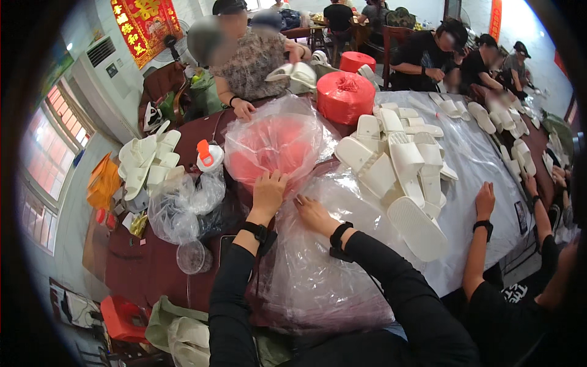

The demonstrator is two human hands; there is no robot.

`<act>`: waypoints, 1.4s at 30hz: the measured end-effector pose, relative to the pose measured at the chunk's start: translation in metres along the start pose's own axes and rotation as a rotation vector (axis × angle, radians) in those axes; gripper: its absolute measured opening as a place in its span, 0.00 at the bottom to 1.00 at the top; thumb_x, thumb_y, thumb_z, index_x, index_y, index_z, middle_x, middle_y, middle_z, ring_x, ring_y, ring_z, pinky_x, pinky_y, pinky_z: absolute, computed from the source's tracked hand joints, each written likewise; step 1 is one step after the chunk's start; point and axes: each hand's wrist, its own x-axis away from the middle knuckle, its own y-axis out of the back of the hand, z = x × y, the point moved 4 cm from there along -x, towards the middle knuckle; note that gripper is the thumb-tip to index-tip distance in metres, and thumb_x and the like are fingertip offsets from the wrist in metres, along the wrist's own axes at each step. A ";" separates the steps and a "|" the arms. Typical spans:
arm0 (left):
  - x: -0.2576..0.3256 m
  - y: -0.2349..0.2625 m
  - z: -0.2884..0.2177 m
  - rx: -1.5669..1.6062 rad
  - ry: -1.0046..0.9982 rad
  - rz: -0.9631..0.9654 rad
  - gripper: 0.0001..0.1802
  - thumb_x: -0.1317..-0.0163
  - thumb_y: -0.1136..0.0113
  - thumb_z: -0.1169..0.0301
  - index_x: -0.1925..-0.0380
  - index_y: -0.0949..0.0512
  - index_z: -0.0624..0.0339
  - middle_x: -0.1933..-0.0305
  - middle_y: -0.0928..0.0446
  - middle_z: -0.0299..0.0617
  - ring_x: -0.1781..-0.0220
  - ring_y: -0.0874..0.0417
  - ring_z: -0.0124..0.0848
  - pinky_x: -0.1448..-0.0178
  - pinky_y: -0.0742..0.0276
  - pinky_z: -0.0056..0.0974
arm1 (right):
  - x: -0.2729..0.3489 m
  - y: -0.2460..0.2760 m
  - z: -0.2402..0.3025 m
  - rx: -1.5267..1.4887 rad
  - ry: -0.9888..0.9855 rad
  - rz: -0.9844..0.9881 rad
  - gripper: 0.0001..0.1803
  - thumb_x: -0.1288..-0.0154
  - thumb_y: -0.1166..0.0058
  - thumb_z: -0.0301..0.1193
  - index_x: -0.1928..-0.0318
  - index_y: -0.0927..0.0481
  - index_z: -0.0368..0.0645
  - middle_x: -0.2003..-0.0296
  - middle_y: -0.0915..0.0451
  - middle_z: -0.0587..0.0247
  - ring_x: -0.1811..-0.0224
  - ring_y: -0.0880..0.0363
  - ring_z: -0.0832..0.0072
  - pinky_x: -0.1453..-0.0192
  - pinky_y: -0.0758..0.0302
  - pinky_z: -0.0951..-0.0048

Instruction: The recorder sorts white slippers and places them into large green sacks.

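A clear plastic bag (269, 125) bulges open in front of me, with red showing through it. My left hand (270, 191) lies against its near side, fingers stretched out and apart. Close by on the right, my right hand (313, 215) has its fingers closed on the edge of a clear plastic sheet or bag (330, 275), part of a pile spread toward my body. Exactly what those fingertips pinch is partly hidden. White slippers (406, 165) are heaped just right of my hands. Beyond the bag stands a large roll of red plastic twine (347, 98).
More white slippers (147, 160), a white bottle with an orange cap (208, 154) and a clear cup (194, 257) lie left on the dark red table (153, 269). Across the table a person (257, 67) holds white slippers (296, 76). Other people's arms (480, 235) reach in from the right.
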 end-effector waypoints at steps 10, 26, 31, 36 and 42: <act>-0.006 0.014 0.008 -0.078 0.057 -0.114 0.06 0.50 0.47 0.75 0.70 0.27 0.53 0.71 0.28 0.36 0.66 0.23 0.38 0.69 0.23 0.41 | 0.004 -0.002 0.002 -0.024 -0.008 -0.109 0.27 0.50 0.51 0.30 0.46 0.29 0.36 0.51 0.27 0.57 0.49 0.28 0.65 0.51 0.30 0.65; -0.024 0.028 0.028 0.006 0.102 -0.147 0.04 0.48 0.49 0.76 0.71 0.28 0.56 0.68 0.25 0.38 0.65 0.23 0.42 0.68 0.23 0.45 | -0.025 -0.015 0.004 0.084 -0.206 0.007 0.17 0.46 0.55 0.32 0.57 0.21 0.43 0.53 0.27 0.62 0.51 0.29 0.69 0.51 0.33 0.67; -0.025 0.031 0.028 0.023 0.102 -0.140 0.04 0.49 0.48 0.76 0.72 0.28 0.56 0.69 0.26 0.39 0.65 0.23 0.42 0.67 0.24 0.45 | -0.030 -0.013 0.004 0.112 -0.214 -0.053 0.17 0.46 0.54 0.32 0.56 0.21 0.43 0.52 0.26 0.62 0.50 0.29 0.69 0.50 0.33 0.68; -0.014 0.026 0.031 0.052 0.063 -0.112 0.04 0.49 0.47 0.75 0.72 0.27 0.56 0.70 0.26 0.40 0.66 0.23 0.42 0.67 0.24 0.45 | -0.040 -0.012 0.012 0.131 -0.219 0.024 0.19 0.46 0.53 0.33 0.54 0.23 0.38 0.53 0.24 0.58 0.49 0.29 0.67 0.48 0.33 0.69; -0.010 0.018 0.026 0.074 0.053 -0.077 0.05 0.49 0.47 0.75 0.71 0.27 0.57 0.70 0.26 0.41 0.65 0.23 0.44 0.66 0.25 0.46 | -0.041 -0.016 0.006 0.007 -0.310 0.085 0.18 0.45 0.53 0.31 0.56 0.25 0.34 0.57 0.23 0.53 0.52 0.24 0.64 0.49 0.29 0.66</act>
